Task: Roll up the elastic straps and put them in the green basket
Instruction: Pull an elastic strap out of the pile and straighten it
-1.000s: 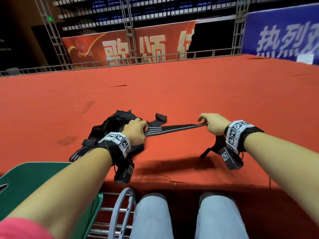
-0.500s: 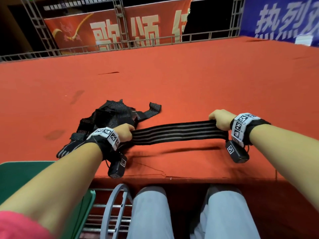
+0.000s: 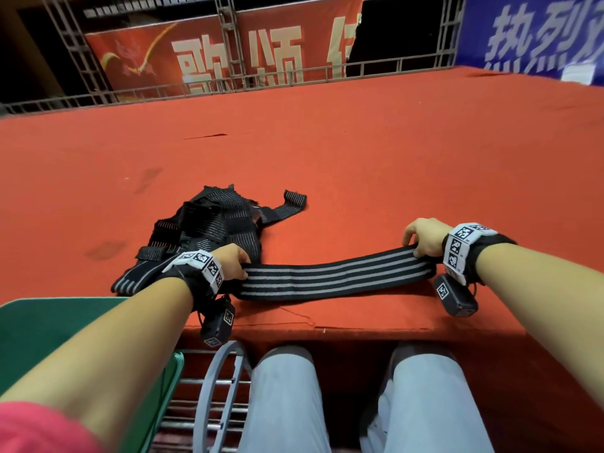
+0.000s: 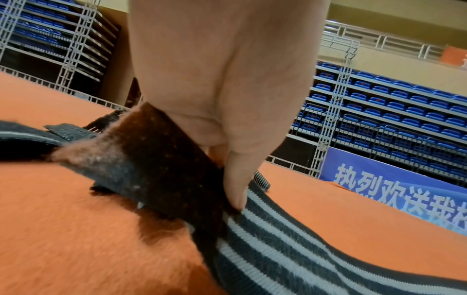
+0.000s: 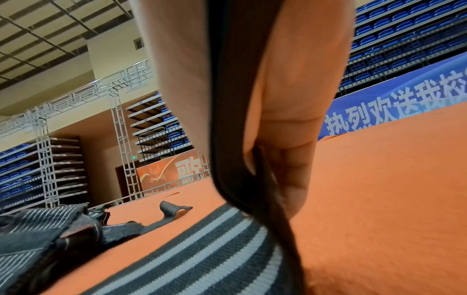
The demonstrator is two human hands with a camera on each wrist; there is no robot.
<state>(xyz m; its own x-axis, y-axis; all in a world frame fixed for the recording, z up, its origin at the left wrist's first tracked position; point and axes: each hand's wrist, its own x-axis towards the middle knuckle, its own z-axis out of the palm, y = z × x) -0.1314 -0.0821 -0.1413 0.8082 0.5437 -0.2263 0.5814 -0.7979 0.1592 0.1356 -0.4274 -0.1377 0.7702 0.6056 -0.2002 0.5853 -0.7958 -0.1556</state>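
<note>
The strap (image 3: 333, 276) is ribbed woven elastic, matt, with a fuzzy felt-like end patch (image 4: 156, 159). The worktop (image 3: 392, 158) wears matt, napped orange cloth. The basket (image 3: 49, 325) looks smooth plastic.

Green plastic basket (image 3: 49, 325) under the left forearm: cut off at frame edge, inside hidden; right fingertips concealed by black-and-grey striped elastic strap (image 3: 333, 276).

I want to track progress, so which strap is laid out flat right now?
The striped strap held between left hand and right hand; the others lie tangled in the pile behind.
</note>
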